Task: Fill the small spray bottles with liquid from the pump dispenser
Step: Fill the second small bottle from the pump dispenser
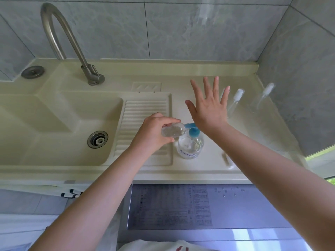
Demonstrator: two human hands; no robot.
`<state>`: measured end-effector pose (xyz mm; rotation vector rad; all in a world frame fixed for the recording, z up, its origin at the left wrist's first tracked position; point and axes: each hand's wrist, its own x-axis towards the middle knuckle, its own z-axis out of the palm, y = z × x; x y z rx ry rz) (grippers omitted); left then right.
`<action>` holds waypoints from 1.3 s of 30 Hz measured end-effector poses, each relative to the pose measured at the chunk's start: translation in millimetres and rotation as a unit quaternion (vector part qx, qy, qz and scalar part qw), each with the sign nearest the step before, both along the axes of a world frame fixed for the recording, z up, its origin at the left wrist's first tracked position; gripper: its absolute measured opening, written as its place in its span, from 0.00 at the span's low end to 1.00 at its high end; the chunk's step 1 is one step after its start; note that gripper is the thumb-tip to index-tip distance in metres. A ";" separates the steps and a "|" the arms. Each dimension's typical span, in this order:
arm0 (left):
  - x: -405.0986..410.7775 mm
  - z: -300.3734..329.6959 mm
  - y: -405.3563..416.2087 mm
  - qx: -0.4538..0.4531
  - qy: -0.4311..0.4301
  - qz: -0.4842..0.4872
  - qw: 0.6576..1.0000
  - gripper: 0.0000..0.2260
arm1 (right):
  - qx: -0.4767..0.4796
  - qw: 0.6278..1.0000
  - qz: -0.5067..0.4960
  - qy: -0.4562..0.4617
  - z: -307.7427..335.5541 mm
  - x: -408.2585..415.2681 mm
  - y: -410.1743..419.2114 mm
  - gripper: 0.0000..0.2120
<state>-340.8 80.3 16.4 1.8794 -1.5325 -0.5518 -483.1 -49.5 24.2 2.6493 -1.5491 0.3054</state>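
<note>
Right now my left hand (155,131) grips a small spray bottle (172,131) tilted at the blue nozzle of the pump dispenser (190,144) on the counter (199,171). My right hand (208,109), fingers spread, presses the pump. Two capped bottles (235,100) wait behind; whether they're filled, I can't tell.

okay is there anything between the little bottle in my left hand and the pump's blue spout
Nothing visible. The left hand holds the small bottle tilted, its mouth right at the blue spout of the pump dispenser. The right hand is open, its heel over the pump head.
</note>
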 end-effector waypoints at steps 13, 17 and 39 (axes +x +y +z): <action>0.1 0.2 0.3 -0.003 0.005 0.003 1.000 0.29 | 0.014 1.000 -0.006 -0.024 -9.3 2.5 -0.8 0.27; 0.9 0.5 -0.2 0.006 -0.006 -0.001 1.000 0.29 | 0.063 0.997 -0.028 -0.042 -20.9 0.6 0.8 0.25; 2.9 -4.2 -1.4 -0.009 0.001 -0.008 1.000 0.28 | 0.019 0.999 -0.006 -0.033 -14.6 1.1 4.0 0.27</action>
